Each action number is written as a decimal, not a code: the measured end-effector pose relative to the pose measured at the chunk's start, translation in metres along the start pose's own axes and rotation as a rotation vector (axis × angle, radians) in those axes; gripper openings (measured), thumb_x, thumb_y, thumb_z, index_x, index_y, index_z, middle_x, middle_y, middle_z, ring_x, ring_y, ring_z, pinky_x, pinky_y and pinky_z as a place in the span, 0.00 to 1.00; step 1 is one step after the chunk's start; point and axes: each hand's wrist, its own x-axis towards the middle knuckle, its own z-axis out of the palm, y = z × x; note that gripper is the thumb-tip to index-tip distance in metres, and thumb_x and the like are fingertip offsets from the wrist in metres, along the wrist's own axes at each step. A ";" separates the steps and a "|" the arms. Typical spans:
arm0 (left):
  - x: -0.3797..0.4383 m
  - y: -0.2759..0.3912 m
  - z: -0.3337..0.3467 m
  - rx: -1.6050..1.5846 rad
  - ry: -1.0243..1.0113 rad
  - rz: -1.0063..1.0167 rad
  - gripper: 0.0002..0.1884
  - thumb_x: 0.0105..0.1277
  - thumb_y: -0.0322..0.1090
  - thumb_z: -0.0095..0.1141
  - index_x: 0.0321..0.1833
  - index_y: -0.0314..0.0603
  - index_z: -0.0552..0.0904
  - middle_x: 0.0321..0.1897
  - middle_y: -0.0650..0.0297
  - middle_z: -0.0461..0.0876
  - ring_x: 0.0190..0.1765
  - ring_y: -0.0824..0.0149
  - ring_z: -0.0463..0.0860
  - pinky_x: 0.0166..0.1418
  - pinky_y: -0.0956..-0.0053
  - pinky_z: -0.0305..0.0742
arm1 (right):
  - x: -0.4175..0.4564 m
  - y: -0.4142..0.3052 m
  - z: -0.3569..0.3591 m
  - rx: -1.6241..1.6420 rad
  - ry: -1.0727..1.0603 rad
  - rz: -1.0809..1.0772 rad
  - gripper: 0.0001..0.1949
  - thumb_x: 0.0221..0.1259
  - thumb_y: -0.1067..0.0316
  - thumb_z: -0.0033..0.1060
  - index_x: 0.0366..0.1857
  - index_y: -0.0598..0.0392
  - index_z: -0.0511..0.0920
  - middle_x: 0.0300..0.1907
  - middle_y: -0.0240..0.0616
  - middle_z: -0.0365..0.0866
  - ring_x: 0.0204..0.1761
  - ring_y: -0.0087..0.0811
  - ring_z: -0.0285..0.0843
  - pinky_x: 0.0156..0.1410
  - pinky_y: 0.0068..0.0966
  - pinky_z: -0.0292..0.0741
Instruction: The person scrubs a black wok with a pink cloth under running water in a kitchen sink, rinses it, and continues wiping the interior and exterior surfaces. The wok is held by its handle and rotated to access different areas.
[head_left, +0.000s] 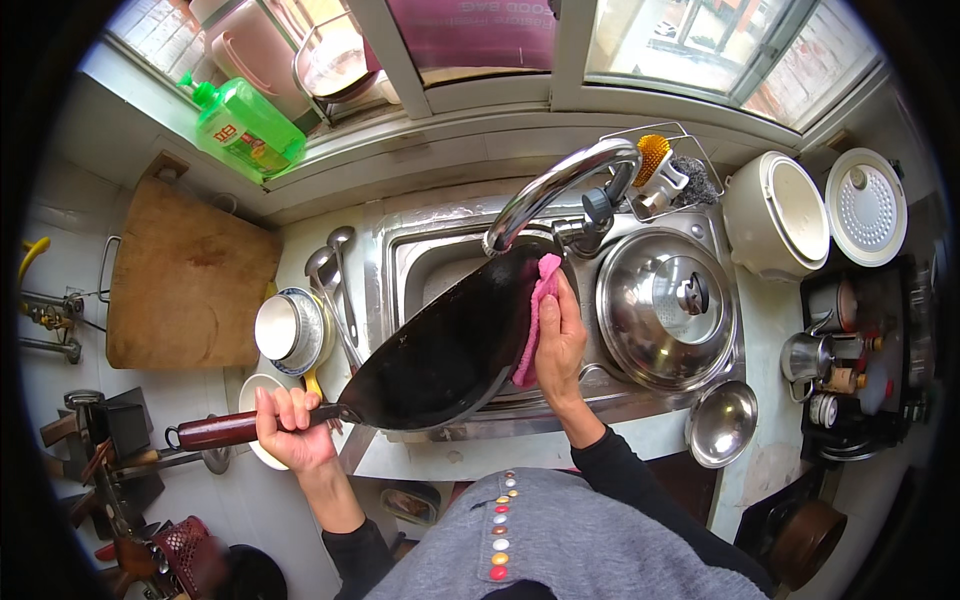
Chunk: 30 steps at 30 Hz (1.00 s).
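Observation:
A black wok (442, 337) is held tilted above the stainless steel sink (420, 274), its dark side turned up towards me. My left hand (296, 431) grips it near the base of its reddish-brown handle (217, 433). On the right, my right hand (561, 341) presses a pink cloth (534, 330) against the wok's far right rim. The curved chrome faucet (562, 176) arches over the wok's upper edge; no water stream shows. Much of the basin is hidden behind the wok.
Right of the basin lies a large steel lid (660, 307), with a metal bowl (721, 424) below it. Stacked bowls (281, 330) and ladles (341, 262) sit at left, beside a wooden cutting board (184, 285). A rice cooker (776, 214) stands far right; a green soap bottle (247, 131) is on the sill.

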 end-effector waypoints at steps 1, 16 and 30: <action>0.001 0.000 0.000 -0.003 -0.004 -0.001 0.21 0.77 0.38 0.46 0.21 0.50 0.64 0.11 0.72 0.58 0.16 0.74 0.59 0.33 0.72 0.66 | 0.000 -0.007 0.000 -0.016 -0.017 -0.050 0.22 0.75 0.62 0.45 0.66 0.62 0.70 0.65 0.49 0.74 0.69 0.44 0.70 0.72 0.32 0.64; 0.010 -0.010 0.009 0.055 -0.037 0.000 0.17 0.75 0.36 0.49 0.24 0.51 0.65 0.12 0.73 0.58 0.17 0.75 0.59 0.33 0.72 0.64 | 0.035 -0.007 0.005 -0.073 -0.111 -0.067 0.25 0.77 0.53 0.41 0.67 0.62 0.69 0.65 0.54 0.74 0.68 0.45 0.71 0.72 0.33 0.64; 0.021 -0.010 0.019 0.071 0.011 -0.047 0.20 0.77 0.37 0.47 0.21 0.52 0.64 0.12 0.73 0.59 0.17 0.76 0.58 0.34 0.73 0.64 | 0.030 0.023 0.001 -0.030 -0.037 0.108 0.27 0.78 0.49 0.35 0.69 0.58 0.66 0.65 0.50 0.74 0.67 0.44 0.70 0.71 0.33 0.64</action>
